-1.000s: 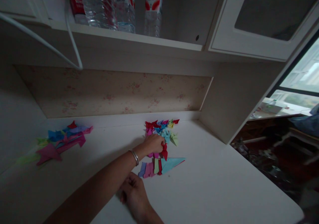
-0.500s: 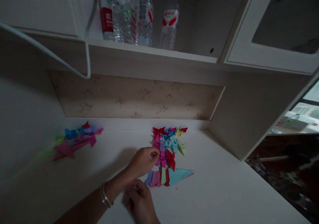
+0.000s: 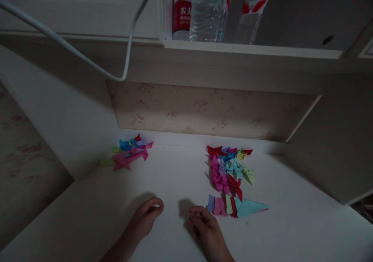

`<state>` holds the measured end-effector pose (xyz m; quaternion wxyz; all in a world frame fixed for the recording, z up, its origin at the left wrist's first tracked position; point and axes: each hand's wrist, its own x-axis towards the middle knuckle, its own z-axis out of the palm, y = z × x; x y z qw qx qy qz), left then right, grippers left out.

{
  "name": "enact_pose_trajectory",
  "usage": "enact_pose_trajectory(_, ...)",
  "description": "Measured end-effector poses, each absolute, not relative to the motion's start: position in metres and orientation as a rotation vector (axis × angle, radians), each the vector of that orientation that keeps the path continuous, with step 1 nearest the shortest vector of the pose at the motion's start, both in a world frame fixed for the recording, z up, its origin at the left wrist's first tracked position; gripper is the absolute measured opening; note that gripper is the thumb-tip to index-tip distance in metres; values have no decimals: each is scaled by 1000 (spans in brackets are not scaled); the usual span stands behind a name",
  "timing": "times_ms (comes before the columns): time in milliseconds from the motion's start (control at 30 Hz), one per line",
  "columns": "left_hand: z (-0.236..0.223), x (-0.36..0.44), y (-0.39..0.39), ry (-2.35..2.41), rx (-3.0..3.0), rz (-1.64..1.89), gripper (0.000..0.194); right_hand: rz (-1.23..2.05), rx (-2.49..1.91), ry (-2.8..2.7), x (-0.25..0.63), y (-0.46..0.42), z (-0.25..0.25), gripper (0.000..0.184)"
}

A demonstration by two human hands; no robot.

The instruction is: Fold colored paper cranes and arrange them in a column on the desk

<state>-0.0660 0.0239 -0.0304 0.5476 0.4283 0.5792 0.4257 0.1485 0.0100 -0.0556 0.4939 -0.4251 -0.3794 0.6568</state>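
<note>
My left hand (image 3: 147, 216) hovers over the white desktop, its thumb and index finger curled together in a loop with nothing visible between them. To its right is my right hand (image 3: 206, 228), closed with bent fingers, and no object shows in it. Just beyond that hand lies a row of folded paper pieces (image 3: 220, 206) in blue, pink, green and red, ending in a pointed light-blue folded paper (image 3: 250, 207). Behind the row is a cluster of folded paper figures (image 3: 223, 172) in magenta, red, blue, teal and green. Neither hand visibly grips any paper.
A second pile of folded paper figures (image 3: 128, 152) sits at the back left of the desktop (image 3: 171, 169). Overhead, a cabinet shelf (image 3: 250, 51) holds several plastic bottles (image 3: 205, 15). A white cable (image 3: 127, 56) hangs down at the upper left.
My view has turned left, so the desk contents appear further right. My left hand has moved back from the paper cluster to the left, and the hands, overlapping before, are now apart.
</note>
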Motion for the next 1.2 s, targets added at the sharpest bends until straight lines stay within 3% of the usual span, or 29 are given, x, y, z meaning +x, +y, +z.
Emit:
enact_pose_trajectory(167,-16,-66,16,1323,1080,943,20,1569,-1099,-1011,140,14,-51,30)
enact_pose_trajectory(333,-23,-70,23,1316,1019,924,25,1469,-1138,-1417,92,64,-13,23)
enact_pose_trajectory(467,-33,-71,30,1312,1017,925,25,1033,-1173,-2255,17,116,13,32)
enact_pose_trajectory(600,-33,-72,33,1179,1097,1020,13,793,-1049,-2558,-60,148,14,26)
enact_pose_trajectory(667,-33,-74,34,1083,1127,1040,17,673,-1040,-2657,-87,155,8,28)
enact_pose_trajectory(900,-42,-76,37,1104,1057,1144,23,376,-1138,-2731,-105,151,-3,31)
enact_pose_trajectory(1100,-32,-69,26,932,1161,1016,13,440,-1151,-2556,-72,142,-5,22)
enact_pose_trajectory(1200,-33,-69,26,1004,1171,980,6,519,-1194,-2336,-42,135,-4,28)
